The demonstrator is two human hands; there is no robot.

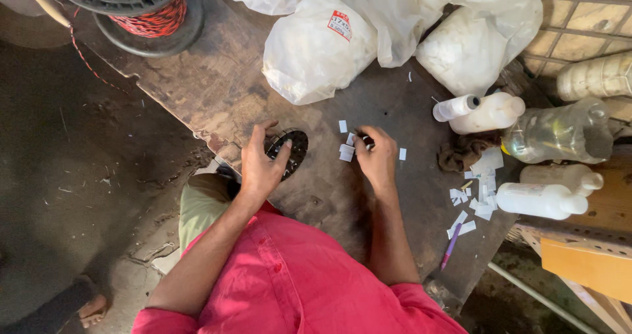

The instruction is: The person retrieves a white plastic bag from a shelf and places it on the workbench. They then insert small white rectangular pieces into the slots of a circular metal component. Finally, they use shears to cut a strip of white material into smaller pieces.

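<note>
Paper slips (346,151), small and white, lie scattered on the dark counter (217,90) just to the inside of my right hand (376,159), between it and my left. Right fingers are curled and bunched at the tips; looks like they pinch a slip, but I cannot tell for sure. Left hand (260,166) clasps the rim of a round metal part (289,151), fingers wrapped over its near edge. Nearest slips sit closer to the right hand, beside its fingertips. More slips lie well apart, by the white bottles (540,199).
</note>
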